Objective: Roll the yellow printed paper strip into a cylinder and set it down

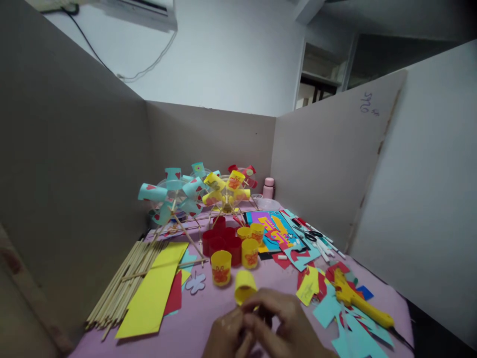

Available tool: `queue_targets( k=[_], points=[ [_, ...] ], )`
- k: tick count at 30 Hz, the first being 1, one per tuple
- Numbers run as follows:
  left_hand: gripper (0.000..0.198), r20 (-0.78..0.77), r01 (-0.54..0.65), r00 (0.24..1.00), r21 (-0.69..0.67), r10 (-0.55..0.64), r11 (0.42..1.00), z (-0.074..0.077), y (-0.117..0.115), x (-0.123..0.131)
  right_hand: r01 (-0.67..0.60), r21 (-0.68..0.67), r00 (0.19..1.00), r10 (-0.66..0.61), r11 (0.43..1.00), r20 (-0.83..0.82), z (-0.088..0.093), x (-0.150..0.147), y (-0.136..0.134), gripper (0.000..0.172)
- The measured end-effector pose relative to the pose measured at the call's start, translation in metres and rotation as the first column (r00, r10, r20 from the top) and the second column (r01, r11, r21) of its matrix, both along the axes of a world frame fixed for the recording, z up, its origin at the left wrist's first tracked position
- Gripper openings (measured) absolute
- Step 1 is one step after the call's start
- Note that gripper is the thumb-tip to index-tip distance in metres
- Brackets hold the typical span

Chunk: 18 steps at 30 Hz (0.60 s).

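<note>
My left hand [228, 333] and my right hand [281, 320] meet low in the middle of the view, fingers bent and pinched together. What they hold, if anything, is hidden by the fingers. Just beyond the fingertips a yellow paper cylinder [245, 286] sits tilted, its lower edge covered by my right hand; whether they touch I cannot tell. Behind it stands a yellow paper cup [221, 268] with an orange butterfly on it. More such yellow cups [250, 253] and several red paper cups [217, 246] are grouped farther back.
Blue and yellow paper wheels on stick stands [173, 199] fill the back. Wooden sticks [124, 283] and a yellow sheet [154, 293] lie left, near a purple flower cutout [196, 283]. A yellow glue gun [359, 301] rests on paper scraps at right, with black-handled scissors [313, 235] beyond.
</note>
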<state>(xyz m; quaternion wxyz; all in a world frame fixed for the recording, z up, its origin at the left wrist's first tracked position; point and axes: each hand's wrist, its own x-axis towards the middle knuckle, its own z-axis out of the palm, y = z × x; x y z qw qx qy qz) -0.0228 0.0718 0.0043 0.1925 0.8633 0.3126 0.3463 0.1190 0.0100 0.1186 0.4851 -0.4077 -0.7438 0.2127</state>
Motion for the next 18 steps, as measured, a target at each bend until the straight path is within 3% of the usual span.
queue_targets(
  k=[2, 5, 11, 15, 18],
  points=[
    [0.018, 0.002, 0.009, 1.0, -0.002, -0.009, 1.0, 0.003, -0.004, 0.001, -0.066, -0.059, 0.997, 0.064, 0.996, -0.043, -0.006, -0.012, -0.006, 0.022],
    [0.021, -0.029, -0.02, 0.999, 0.01, 0.02, 1.0, 0.009, -0.011, -0.002, 0.059, -0.163, 0.984, -0.085, 0.985, -0.158, -0.016, -0.012, -0.001, 0.017],
    [0.031, -0.033, -0.178, 0.984, -0.015, 0.177, 0.984, 0.025, -0.019, -0.004, 0.116, -0.277, 0.854, -0.238, 0.954, -0.463, -0.023, 0.037, 0.007, 0.025],
    [0.062, -0.096, -0.019, 0.995, -0.08, 0.011, 0.997, 0.028, -0.026, 0.018, 0.094, -0.332, 0.751, -0.286, 0.939, -0.596, -0.025, 0.054, 0.008, 0.032],
    [0.074, -0.128, 0.132, 0.981, -0.127, -0.148, 0.983, 0.019, -0.035, 0.043, 0.061, -0.352, 0.698, -0.292, 0.934, -0.654, -0.025, 0.056, 0.013, 0.034]
  ],
)
